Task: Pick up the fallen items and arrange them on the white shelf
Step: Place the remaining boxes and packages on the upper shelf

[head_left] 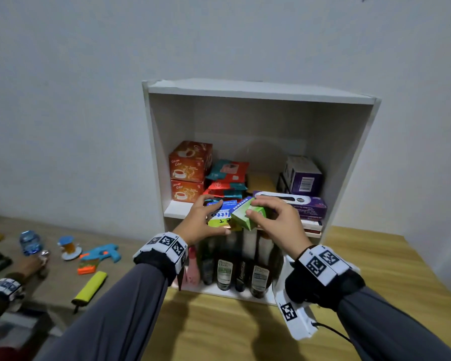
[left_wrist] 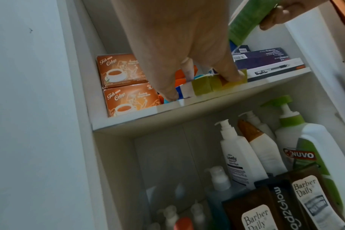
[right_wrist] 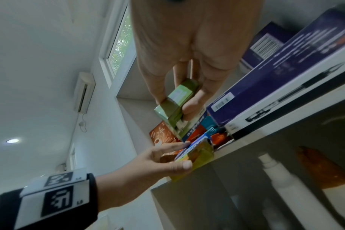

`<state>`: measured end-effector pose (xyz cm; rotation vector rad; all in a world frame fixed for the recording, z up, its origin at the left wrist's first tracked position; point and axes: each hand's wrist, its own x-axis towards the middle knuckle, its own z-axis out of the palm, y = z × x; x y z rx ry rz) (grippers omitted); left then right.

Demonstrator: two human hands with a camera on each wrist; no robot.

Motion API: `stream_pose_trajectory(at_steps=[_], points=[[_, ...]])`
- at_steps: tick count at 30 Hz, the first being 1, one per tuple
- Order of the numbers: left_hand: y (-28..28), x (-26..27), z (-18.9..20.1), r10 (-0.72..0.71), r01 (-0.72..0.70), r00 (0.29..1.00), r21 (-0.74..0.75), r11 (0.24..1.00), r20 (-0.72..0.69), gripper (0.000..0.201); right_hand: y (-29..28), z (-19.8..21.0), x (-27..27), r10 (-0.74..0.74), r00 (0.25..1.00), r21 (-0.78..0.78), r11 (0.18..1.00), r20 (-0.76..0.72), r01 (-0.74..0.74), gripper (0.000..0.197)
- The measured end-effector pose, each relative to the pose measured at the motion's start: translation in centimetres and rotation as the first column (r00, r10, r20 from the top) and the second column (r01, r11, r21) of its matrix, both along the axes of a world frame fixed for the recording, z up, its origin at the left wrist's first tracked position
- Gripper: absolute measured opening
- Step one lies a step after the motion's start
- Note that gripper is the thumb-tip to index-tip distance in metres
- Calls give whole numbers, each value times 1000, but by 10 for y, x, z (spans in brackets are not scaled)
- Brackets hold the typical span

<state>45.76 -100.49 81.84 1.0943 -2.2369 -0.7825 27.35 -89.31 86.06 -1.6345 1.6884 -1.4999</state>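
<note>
Our right hand point(head_left: 276, 220) pinches a green box point(head_left: 248, 216) at the white shelf point(head_left: 258, 92) front; at its nine o'clock, our left hand point(head_left: 203, 222) grips a blue-and-yellow box point(head_left: 220, 217) on the middle board.

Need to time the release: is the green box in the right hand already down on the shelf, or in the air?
In the air. The right hand pinches the green box, tilted, above the blue and yellow box that the left hand holds at the shelf edge.

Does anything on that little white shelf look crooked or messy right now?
Yes. The blue and yellow box under the left hand sticks out past the front edge of the white shelf, and the green box in the right hand is tilted, not yet set down.
</note>
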Motion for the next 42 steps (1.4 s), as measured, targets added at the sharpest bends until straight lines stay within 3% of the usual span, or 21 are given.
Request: stream_pose_trajectory(at_steps=[6,14,28,32,37,42], points=[[5,5,-7,57,-57,994,3,998,-92,73,-11,-9,20,-1,990,51,999,-143,9,38],[7,10,-5,93,-93,994,-6,996,-53,72,-21,-11,23,-9,959,100,994,-285,39,43],[21,-1,-12,184,-210,933,-55,976,-309,55,-35,-13,38,-71,927,115,986,-367,121,44],[22,-2,-16,188,-222,924,-67,973,-334,53,-41,-5,39,-73,889,156,975,-453,160,44],[19,-5,-18,188,-228,913,-69,971,-363,54,-44,1,36,8,778,173,976,-628,130,40],[16,-13,-20,223,-268,904,-77,960,-364,51,-45,0,34,16,782,150,984,-623,99,35]])
